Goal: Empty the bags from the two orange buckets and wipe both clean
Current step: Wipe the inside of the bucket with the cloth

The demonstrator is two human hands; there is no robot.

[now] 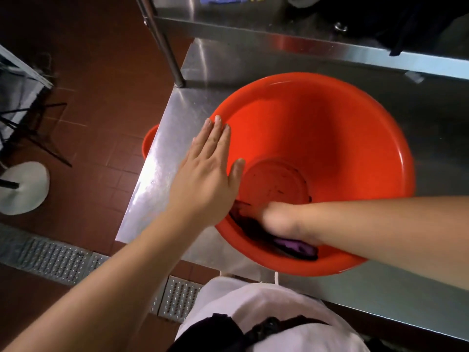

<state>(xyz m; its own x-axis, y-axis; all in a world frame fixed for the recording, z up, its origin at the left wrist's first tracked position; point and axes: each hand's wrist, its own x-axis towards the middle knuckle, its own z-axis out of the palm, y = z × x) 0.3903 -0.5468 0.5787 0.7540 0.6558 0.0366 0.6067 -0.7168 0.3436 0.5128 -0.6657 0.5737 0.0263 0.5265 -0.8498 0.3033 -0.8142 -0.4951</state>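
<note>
An orange bucket (330, 138) sits tilted toward me on the steel table (162, 174). My left hand (208, 168) lies flat with fingers spread on its left rim. My right hand (281, 219), blurred, is inside the bucket low on the near wall, pressed on a dark purple cloth (291, 246). Dark specks mark the bucket's round bottom. A second orange bucket (149, 143) peeks out below the table's left edge, mostly hidden.
A steel shelf (279, 29) on a post (165, 47) stands over the table's far side. Red tiled floor lies to the left, with a metal drain grate (50, 255), a white round stand base (22, 189) and black tripod legs.
</note>
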